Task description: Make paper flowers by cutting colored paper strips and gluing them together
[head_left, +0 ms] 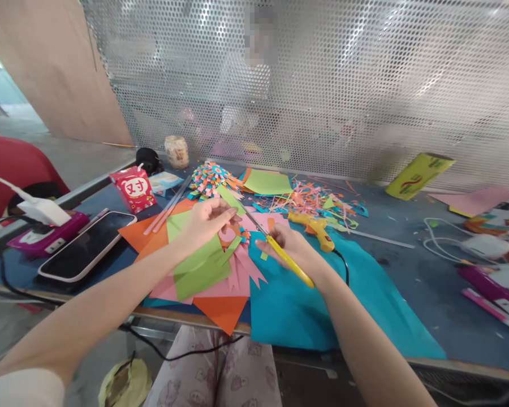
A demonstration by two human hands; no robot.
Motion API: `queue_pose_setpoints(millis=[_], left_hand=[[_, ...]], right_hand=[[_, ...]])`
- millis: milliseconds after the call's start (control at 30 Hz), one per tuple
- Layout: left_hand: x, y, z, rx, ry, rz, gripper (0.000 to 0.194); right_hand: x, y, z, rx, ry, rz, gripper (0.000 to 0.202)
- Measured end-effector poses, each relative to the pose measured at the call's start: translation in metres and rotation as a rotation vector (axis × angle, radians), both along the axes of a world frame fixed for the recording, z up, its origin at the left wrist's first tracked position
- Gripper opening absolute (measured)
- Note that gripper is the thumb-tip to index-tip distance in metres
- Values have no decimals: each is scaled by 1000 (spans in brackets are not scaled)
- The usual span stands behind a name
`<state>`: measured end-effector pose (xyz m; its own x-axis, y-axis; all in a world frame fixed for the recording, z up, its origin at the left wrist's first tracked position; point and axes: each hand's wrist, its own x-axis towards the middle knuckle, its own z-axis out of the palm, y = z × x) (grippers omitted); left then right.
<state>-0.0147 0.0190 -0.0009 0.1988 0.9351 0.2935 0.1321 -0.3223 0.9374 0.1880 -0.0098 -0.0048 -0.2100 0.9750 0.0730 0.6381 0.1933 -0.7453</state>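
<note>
Scissors [288, 263]: yellow-handled, above the papers near the middle of the table [441, 294], blades at the green strip; whether they part, cannot tell
Left hand [214, 220]: thumb and fingertips pinching the green strip [228, 198], held up over the papers
Right hand [292, 246]: fingers curled round the scissors' handles
Papers: green sheet [201, 268] over pink and orange ones toward the near edge, an orange corner poking past that edge; teal sheet [305, 316] to their right
Glue gun [318, 228]: yellow, just beyond the right hand, at the teal sheet's far side
Far edge: fringed flower [212, 176] and, to its right, a heap of paper scraps [311, 199]; a perforated metal screen [365, 85] behind
Left end: phone [89, 246] beside a purple power strip [53, 240], red carton [132, 189] farther back
</note>
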Motion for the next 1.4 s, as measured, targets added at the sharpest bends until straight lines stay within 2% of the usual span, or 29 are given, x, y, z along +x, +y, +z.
queue_pose_setpoints(millis=[233, 467, 700, 1033, 1167, 1400], left_hand=[[1, -2, 3, -11, -2, 10, 26], [1, -1, 0, -3, 49, -31, 22], [-1, 1, -3, -12, 56, -52, 23], [2, -2, -2, -27, 65, -70, 23], [1, -2, -2, -16, 79, -59, 24], [5, -5, -1, -41, 134, -91, 27]], right_hand=[[0, 1, -1, -8, -24, -9, 48], [0, 2, -2, 20, -77, -7, 46], [-2, 0, 2, -19, -103, -30, 45], [-1, 4, -4, 5, -124, -24, 40], [-1, 2, -1, 20, -146, -23, 41], [-1, 1, 0, 30, -38, -55, 42]])
